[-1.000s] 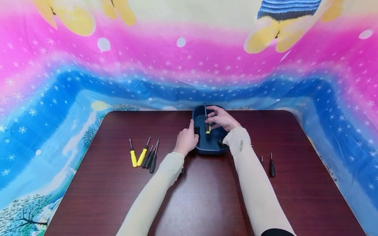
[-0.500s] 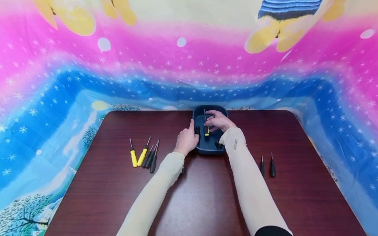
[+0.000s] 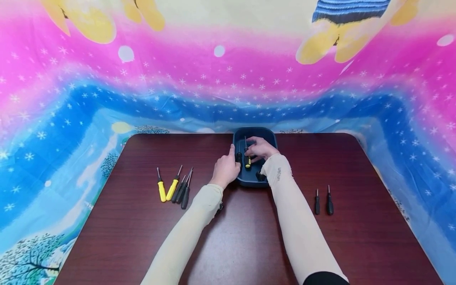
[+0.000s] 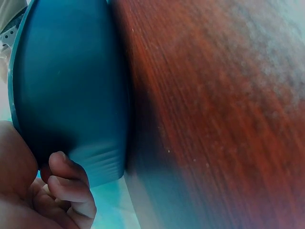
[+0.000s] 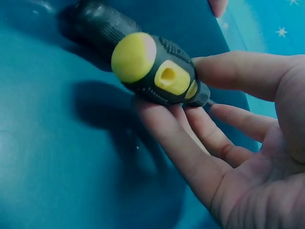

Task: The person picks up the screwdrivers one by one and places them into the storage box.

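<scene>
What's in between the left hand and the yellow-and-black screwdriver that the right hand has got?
In the head view, a black-handled screwdriver sits inside the tray, between the left hand and the yellow-and-black screwdriver.

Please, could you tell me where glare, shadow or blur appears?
Head view: pale glare on the near middle of the table; left wrist view: wood grain looks soft, whitish haze at upper right; right wrist view: dark, soft-edged shadows on the tray beside the held screwdriver.
</scene>
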### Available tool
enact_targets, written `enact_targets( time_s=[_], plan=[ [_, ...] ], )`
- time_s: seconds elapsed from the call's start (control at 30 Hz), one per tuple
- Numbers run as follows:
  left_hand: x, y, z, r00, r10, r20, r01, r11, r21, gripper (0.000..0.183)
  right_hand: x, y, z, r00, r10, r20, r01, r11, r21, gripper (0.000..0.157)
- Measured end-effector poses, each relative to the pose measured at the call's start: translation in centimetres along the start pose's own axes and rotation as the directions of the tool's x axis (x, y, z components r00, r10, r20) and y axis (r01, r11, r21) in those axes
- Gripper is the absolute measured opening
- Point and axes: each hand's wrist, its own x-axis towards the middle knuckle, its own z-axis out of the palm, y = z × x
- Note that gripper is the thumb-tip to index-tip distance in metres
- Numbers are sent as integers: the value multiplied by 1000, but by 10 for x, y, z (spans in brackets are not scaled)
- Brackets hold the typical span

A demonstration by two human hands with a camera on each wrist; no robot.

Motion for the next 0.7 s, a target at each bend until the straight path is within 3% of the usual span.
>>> enact_targets(
  time_s=[0.43,0.7],
  plan=[
    [-1,1,0,1000,-5,4,5,1000,6,74,7,2,5,998,67,-3,-67,997,-44,74],
    [-1,0,0,1000,-11,8,11,1000,14,74,15,5,8,998,59,-3,-59,995,-80,71]
  ],
)
